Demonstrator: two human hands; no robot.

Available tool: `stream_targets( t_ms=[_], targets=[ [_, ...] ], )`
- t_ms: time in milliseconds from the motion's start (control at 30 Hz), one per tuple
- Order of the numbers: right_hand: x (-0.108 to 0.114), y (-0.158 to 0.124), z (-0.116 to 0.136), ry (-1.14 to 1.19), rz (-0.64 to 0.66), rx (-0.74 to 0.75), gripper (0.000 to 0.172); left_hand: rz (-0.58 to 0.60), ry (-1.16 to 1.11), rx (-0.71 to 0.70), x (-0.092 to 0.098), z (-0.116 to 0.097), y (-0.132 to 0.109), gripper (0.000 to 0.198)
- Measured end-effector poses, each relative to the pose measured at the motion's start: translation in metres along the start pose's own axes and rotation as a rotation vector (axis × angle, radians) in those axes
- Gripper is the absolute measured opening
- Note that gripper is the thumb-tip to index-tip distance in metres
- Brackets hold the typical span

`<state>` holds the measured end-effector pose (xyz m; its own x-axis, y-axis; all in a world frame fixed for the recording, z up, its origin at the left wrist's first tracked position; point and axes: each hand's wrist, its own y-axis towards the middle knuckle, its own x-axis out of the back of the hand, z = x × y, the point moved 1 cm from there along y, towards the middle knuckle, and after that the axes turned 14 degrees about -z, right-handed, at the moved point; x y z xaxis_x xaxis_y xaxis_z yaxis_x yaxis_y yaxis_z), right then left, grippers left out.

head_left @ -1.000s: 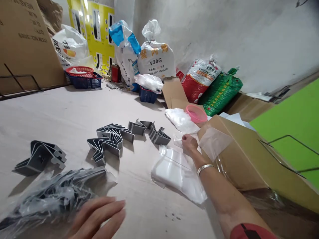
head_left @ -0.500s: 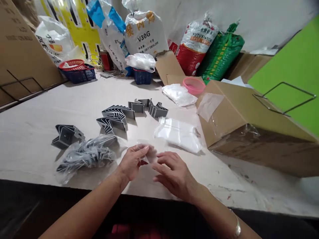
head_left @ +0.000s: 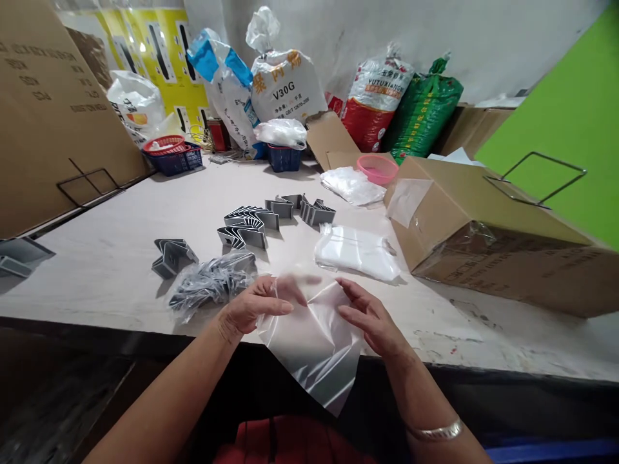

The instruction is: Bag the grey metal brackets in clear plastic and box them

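Note:
A clear plastic bag [head_left: 319, 348] hangs between my two hands over the table's front edge, its lower corner pointing down. My left hand [head_left: 258, 304] grips its left side, with the thumb in front and blurred fingers seen through or behind the film. At the bag's upper right edge, my right hand [head_left: 374, 317] pinches the film. Left of my left hand lies a plastic-wrapped bundle of grey pieces [head_left: 207, 283]. Bent grey angled pieces [head_left: 249, 222] stand nested in rows beyond it. A stack of flat clear bags [head_left: 358, 252] lies past my right hand.
An open cardboard box [head_left: 449, 219] stands at the right, another large carton [head_left: 62, 122] at the left. Along the back are filled sacks [head_left: 290, 84], a blue basket [head_left: 285, 158] and a pink basket [head_left: 377, 169]. More grey pieces [head_left: 174, 256] stand at the left.
The plastic bag, small and bunched at my left hand before, is now spread out between both hands. My right hand has closed on its edge. The view has shifted left.

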<state>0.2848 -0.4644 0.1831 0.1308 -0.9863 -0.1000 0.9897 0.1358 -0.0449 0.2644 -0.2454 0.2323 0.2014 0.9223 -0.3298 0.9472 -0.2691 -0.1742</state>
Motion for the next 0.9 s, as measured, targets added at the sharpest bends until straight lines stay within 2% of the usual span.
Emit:
stream_targets(
  t_ms=[133, 233, 433, 567, 667, 800, 900],
  targets=[
    [0.012, -0.018, -0.009, 0.020, 0.041, -0.143, 0.031, -0.040, 0.019, 0.018, 0.005, 0.001, -0.002, 0.023],
    [0.019, -0.027, -0.013, 0.014, -0.018, -0.194, 0.020, -0.060, 0.041, 0.037, 0.005, 0.003, -0.001, 0.021],
    [0.032, -0.032, -0.012, 0.111, -0.240, -0.121, 0.021, -0.225, 0.041, 0.114, 0.001, 0.014, 0.003, 0.020],
    [0.037, -0.036, -0.005, 0.101, -0.223, -0.143, 0.022, -0.264, 0.028, 0.104, 0.000, 0.016, 0.012, 0.021],
    [0.033, -0.035, -0.003, 0.154, -0.272, -0.192, 0.025, -0.328, -0.169, 0.132, -0.004, 0.016, 0.022, 0.036],
    [0.021, -0.024, -0.008, 0.387, -0.479, -0.173, 0.031, -0.380, -0.587, 0.198, -0.021, 0.029, 0.025, 0.078],
    [0.010, -0.015, -0.015, 0.518, -0.551, -0.123, 0.032, -0.391, -0.636, 0.281, -0.037, 0.046, 0.017, 0.074]
  ],
)
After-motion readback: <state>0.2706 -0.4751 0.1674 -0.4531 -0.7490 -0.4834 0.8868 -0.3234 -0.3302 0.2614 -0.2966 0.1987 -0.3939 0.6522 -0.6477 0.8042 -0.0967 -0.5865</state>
